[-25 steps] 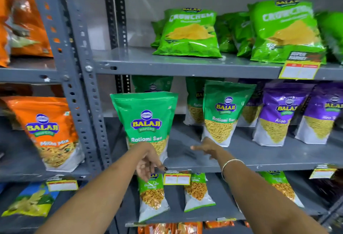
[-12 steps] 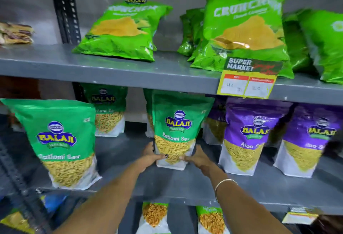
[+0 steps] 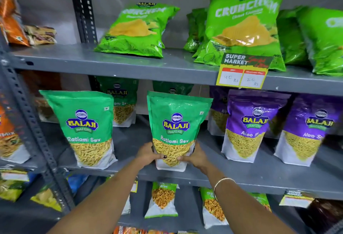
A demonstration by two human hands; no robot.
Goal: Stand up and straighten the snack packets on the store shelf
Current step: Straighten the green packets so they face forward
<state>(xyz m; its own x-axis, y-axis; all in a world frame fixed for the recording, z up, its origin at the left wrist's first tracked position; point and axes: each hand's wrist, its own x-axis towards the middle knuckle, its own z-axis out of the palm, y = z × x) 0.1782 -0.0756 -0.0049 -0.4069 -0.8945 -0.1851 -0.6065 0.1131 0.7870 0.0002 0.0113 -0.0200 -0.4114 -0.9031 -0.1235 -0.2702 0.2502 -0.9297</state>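
A green Ratlami Sev packet (image 3: 176, 122) stands upright at the front of the middle shelf (image 3: 259, 176). My left hand (image 3: 148, 155) grips its lower left corner and my right hand (image 3: 194, 156) grips its lower right corner. A second green Ratlami Sev packet (image 3: 83, 128) stands to the left, leaning slightly. Two more green packets (image 3: 120, 100) stand behind. Purple Aloo Sev packets (image 3: 252, 126) stand upright to the right. On the top shelf a light green Crunchem bag (image 3: 137, 29) lies flat and another Crunchem bag (image 3: 243, 27) leans back.
A grey perforated upright post (image 3: 31, 122) divides this bay from orange packets (image 3: 9, 137) on the left. A yellow price tag (image 3: 243, 74) hangs from the top shelf edge. Smaller packets (image 3: 162, 200) stand on the lower shelf.
My hands left the left-hand Ratlami Sev packet and closed on the middle one. That packet has come forward to the shelf's front edge. The view shifted right and closer.
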